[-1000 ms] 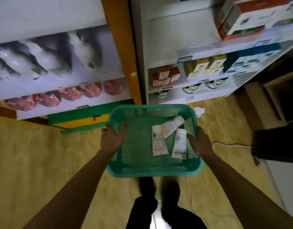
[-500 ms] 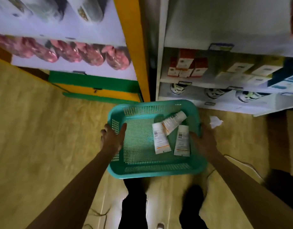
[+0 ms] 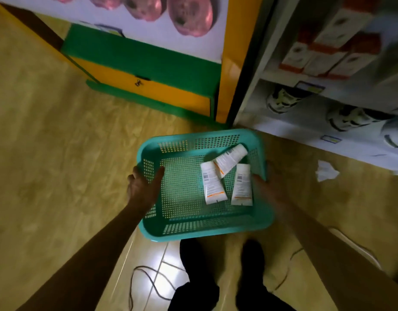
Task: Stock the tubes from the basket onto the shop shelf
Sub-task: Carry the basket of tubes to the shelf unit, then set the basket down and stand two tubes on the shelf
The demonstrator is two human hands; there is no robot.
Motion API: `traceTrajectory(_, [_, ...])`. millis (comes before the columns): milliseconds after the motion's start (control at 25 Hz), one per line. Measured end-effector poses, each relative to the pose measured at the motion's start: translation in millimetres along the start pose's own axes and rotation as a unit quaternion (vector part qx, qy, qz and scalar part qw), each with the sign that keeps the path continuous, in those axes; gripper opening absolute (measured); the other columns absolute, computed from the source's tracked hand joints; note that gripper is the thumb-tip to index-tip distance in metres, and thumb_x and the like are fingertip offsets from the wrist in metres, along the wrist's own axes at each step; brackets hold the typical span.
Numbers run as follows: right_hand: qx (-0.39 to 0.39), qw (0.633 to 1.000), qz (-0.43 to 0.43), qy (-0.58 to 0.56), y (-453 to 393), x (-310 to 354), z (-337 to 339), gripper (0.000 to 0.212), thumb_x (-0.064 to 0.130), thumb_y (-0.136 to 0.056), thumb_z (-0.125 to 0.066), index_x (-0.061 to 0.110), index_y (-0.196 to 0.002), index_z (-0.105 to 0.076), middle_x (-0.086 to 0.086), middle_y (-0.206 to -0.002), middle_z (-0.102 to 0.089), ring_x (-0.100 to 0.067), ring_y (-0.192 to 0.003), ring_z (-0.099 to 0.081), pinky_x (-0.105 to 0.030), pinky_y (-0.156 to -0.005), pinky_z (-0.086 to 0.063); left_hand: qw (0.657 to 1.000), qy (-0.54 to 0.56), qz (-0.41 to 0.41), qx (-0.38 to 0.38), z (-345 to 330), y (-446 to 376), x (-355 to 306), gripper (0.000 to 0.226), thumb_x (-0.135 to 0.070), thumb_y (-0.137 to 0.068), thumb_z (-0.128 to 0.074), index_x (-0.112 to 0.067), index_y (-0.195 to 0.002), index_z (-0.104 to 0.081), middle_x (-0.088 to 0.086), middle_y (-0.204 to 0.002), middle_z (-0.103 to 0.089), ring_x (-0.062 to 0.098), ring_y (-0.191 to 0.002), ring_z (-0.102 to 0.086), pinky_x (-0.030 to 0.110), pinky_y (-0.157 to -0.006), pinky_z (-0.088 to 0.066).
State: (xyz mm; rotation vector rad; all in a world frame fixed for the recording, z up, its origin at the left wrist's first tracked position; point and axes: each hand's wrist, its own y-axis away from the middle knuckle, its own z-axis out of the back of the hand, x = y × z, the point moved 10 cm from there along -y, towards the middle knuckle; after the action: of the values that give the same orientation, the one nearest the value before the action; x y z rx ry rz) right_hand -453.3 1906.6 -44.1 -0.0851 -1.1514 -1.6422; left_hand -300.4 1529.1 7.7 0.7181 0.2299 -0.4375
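Yellowish floor tiles (image 3: 47,153) fill the dim view from above, with a shop shelf (image 3: 256,70) rising at the upper right. At the centre, the left hand (image 3: 142,187) is clamped on the left rim of a teal plastic basket (image 3: 182,230), thumb hooked inside the perforated wall. The right hand (image 3: 268,189) is at the basket's right wall, blurred and mostly hidden behind it, so whether its grip is closed cannot be told. Both bare forearms stretch down toward the camera.

Inside the basket, toward its right side, lie three white tubes (image 3: 212,187) with barcodes and orange bands. Two lie side by side, and the third rests slanted across the top of the left one.

Below the basket are the person's dark trouser legs and shoes (image 3: 251,252), with a thin cable (image 3: 146,279) looping across the floor by them. A crumpled white paper (image 3: 325,172) lies on the floor to the right, near the shelf's base. The shelf carries white and orange boxes (image 3: 328,57), blurred, with round containers (image 3: 281,101) on the level beneath. Left of the shelf stands a yellow and green cabinet (image 3: 148,70), its upper panel showing pink round shapes.
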Motion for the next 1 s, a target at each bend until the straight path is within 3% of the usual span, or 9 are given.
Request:
traceTrajectory(120, [0.019,0.999,0.02,0.024,-40.9,-14.2,-43.8,0.063,0.041,-0.092,-0.063,0.011,-0.144,-0.043,-0.017,-0.135,-0.058,-0.034,-0.118,-0.059,-0.027,-0.083,-0.038,1.0,0.007,0.019,-0.011,-24.8,-34.5,31.4,0.08,-0.068,-0.088,-0.049,-0.014,-0.145,-0.033,0.02,-0.136,-0.046,0.043,-0.124,-0.05,0.05,-0.099,-0.041])
traceTrajectory(320, [0.026,0.998,0.022,0.052,-110.4,-30.9,-89.0,0.068,0.039,-0.094,-0.061,0.019,-0.153,-0.031,-0.016,-0.137,-0.052,-0.034,-0.117,-0.059,-0.021,-0.063,-0.04,0.999,0.033,-0.008,-0.032,-64.7,-99.4,47.4,0.076,-0.068,-0.088,-0.047,-0.015,-0.141,-0.038,0.018,-0.135,-0.049,0.037,-0.123,-0.048,0.05,-0.096,-0.041])
traceTrajectory(440, [0.024,0.999,0.019,0.021,-153.8,-34.0,-116.8,0.071,0.044,-0.089,-0.065,0.023,-0.149,-0.034,-0.014,-0.132,-0.054,-0.035,-0.117,-0.06,-0.037,-0.079,-0.054,0.998,0.041,-0.009,-0.048,-82.9,-146.2,45.7,0.074,-0.066,-0.089,-0.049,-0.016,-0.142,-0.036,0.018,-0.135,-0.048,0.038,-0.122,-0.049,0.05,-0.094,-0.042])
traceTrajectory(520, [0.027,0.999,0.03,0.013,-171.2,-31.4,-133.8,0.074,0.051,-0.083,-0.065,0.026,-0.146,-0.036,-0.013,-0.129,-0.057,-0.034,-0.114,-0.062,-0.046,-0.086,-0.056,0.997,0.045,-0.022,-0.062,-87.1,-170.9,46.0,0.076,-0.067,-0.088,-0.049,-0.017,-0.143,-0.034,0.017,-0.133,-0.048,0.038,-0.119,-0.051,0.05,-0.091,-0.044])
traceTrajectory(600, [0.033,0.999,0.027,0.005,-186.6,-30.9,-151.2,0.078,0.05,-0.082,-0.066,0.027,-0.148,-0.034,-0.012,-0.131,-0.056,-0.032,-0.113,-0.061,-0.046,-0.085,-0.057,0.996,0.042,-0.016,-0.076,-90.9,-192.2,54.7,0.078,-0.069,-0.087,-0.048,-0.018,-0.144,-0.032,0.017,-0.134,-0.047,0.04,-0.119,-0.052,0.052,-0.093,-0.045])
traceTrajectory(720, [0.049,0.998,0.037,0.007,-200.0,-31.5,-176.5,0.077,0.046,-0.086,-0.066,0.025,-0.151,-0.031,-0.012,-0.134,-0.054,-0.027,-0.112,-0.06,-0.036,-0.078,-0.055,0.996,0.05,0.002,-0.073,-103.0,-212.7,74.9,0.078,-0.067,-0.088,-0.049,-0.017,-0.145,-0.032,0.019,-0.136,-0.046,0.042,-0.12,-0.052,0.053,-0.094,-0.044])
traceTrajectory(840, [0.063,0.997,0.035,0.031,-212.4,-38.4,-193.5,0.082,0.043,-0.087,-0.067,0.022,-0.155,-0.025,-0.011,-0.145,-0.048,-0.03,-0.123,-0.055,-0.04,-0.092,-0.051,0.997,0.055,0.012,-0.049,-121.3,-224.4,95.1,0.078,-0.063,-0.089,-0.051,-0.014,-0.146,-0.031,0.021,-0.138,-0.044,0.044,-0.122,-0.05,0.055,-0.097,-0.043])
traceTrajectory(920, [0.073,0.996,0.038,0.015,-215.2,-37.0,-199.3,0.084,0.043,-0.084,-0.068,0.021,-0.154,-0.027,-0.008,-0.145,-0.049,-0.029,-0.126,-0.055,-0.038,-0.093,-0.049,0.998,0.045,0.017,-0.037,-129.2,-229.7,107.9,0.085,-0.069,-0.086,-0.05,-0.014,-0.147,-0.03,0.023,-0.138,-0.043,0.045,-0.125,-0.048,0.056,-0.099,-0.043])
traceTrajectory(1000, [0.064,0.996,0.062,0.026,-209.9,-26.1,-202.5,0.086,0.045,-0.082,-0.067,0.022,-0.154,-0.025,-0.008,-0.145,-0.049,-0.029,-0.124,-0.056,-0.04,-0.094,-0.051,0.996,0.0,0.011,-0.088,-125.7,-228.1,113.5,0.09,-0.066,-0.085,-0.051,-0.01,-0.15,-0.026,0.025,-0.147,-0.037,0.045,-0.133,-0.04,0.058,-0.105,-0.039])
